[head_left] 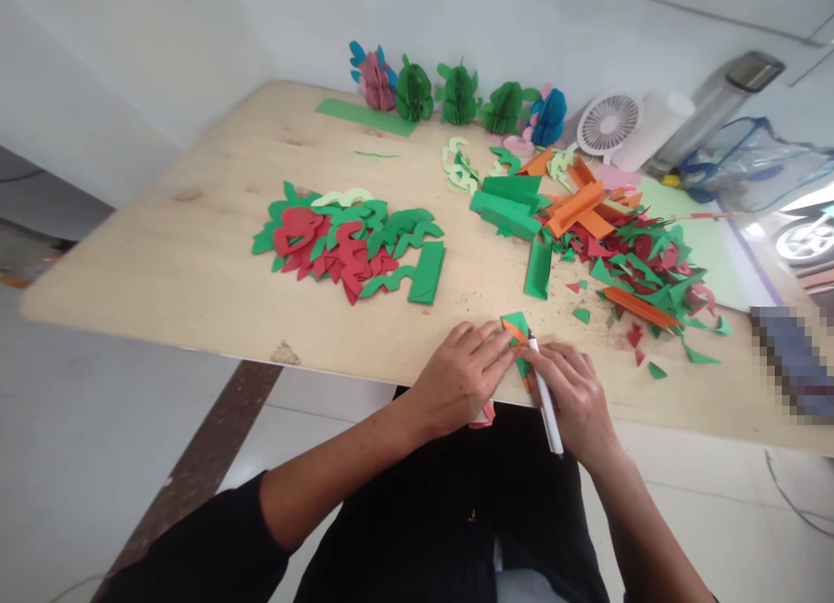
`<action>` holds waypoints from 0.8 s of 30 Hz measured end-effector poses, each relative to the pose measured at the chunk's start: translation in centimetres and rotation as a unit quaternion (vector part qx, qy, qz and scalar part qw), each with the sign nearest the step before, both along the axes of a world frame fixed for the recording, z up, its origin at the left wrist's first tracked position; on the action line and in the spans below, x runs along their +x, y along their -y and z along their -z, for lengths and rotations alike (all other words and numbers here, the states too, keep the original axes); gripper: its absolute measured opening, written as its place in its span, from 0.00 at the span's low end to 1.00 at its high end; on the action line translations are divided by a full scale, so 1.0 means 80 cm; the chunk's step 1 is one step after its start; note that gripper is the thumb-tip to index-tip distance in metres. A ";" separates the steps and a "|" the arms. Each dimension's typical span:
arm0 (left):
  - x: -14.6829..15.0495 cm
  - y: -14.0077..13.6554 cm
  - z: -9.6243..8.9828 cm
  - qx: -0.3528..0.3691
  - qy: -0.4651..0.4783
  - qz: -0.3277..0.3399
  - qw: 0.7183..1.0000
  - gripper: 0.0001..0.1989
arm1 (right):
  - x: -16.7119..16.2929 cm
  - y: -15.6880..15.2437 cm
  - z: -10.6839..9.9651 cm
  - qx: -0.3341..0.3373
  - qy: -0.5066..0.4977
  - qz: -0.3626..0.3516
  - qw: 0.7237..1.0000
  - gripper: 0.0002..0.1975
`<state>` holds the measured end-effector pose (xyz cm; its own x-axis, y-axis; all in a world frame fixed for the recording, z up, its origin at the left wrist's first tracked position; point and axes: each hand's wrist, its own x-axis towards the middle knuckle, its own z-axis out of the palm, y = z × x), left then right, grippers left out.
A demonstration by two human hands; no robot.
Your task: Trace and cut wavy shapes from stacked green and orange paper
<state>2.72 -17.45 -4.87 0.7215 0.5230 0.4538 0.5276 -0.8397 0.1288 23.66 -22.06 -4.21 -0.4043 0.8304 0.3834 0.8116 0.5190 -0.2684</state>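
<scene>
Green-and-orange paper piece (pixel 517 319): located at the near edge of the tabletop (pixel 195 277), partly covered by both hands.

State of hands. Left hand (pixel 464 373): fingers extended and close together, laid over the left side of the piece; the thumb is hidden, so whether it pinches the paper cannot be told. Right hand (pixel 570 390): fingers curled, closed around a slim white pen (pixel 547 403), its dark tip directed away from the body, toward the piece; fingertips lie at the paper's right side.

Handling. The piece should be very light, flexible across flat areas and stiffer along any fold. Expect it to crease or tear if pulled. Hold flat with spread fingertip pressure; lift by an outer edge. The pen appears smooth and rigid; grip near the tip for control.

Materials. Beyond the hands lie green folded strips (pixel 505 216) and orange folded strips (pixel 579 205), matte, straight-edged, channel-like. To the left, red and green cutouts (pixel 345 242) have wavy, scalloped outlines. To the right, paper scraps (pixel 658 264) are thin, irregular, many pointed.
</scene>
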 end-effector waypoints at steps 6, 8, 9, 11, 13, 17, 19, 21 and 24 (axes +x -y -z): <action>-0.001 -0.005 -0.002 -0.030 -0.023 -0.001 0.999 0.15 | 0.000 0.001 0.000 -0.003 0.007 -0.003 1.000 0.24; -0.002 -0.005 -0.001 -0.028 -0.030 0.000 0.999 0.14 | 0.000 0.000 0.001 0.002 0.008 -0.004 1.000 0.24; -0.002 -0.005 -0.001 -0.026 -0.031 0.000 0.999 0.14 | 0.001 0.000 0.001 0.004 0.010 -0.004 1.000 0.24; -0.002 -0.005 -0.001 -0.022 -0.031 -0.002 0.999 0.13 | 0.002 -0.001 0.002 0.006 0.014 -0.005 1.000 0.24; -0.002 -0.006 -0.002 -0.020 -0.032 -0.003 0.999 0.13 | 0.002 -0.001 0.002 0.003 0.015 -0.006 1.000 0.25; -0.001 -0.007 -0.004 -0.025 -0.044 0.003 0.999 0.12 | 0.002 0.000 0.002 0.001 0.013 -0.007 1.000 0.25; -0.001 -0.008 -0.004 -0.028 -0.049 0.005 0.998 0.12 | 0.002 0.000 0.001 0.004 0.013 -0.007 1.000 0.25; -0.001 -0.008 -0.005 -0.033 -0.054 0.006 0.998 0.13 | 0.002 0.000 0.002 0.005 0.013 -0.009 1.000 0.25; -0.001 -0.006 -0.006 -0.043 -0.057 0.002 0.997 0.14 | 0.002 -0.001 0.002 0.005 0.012 -0.009 1.000 0.24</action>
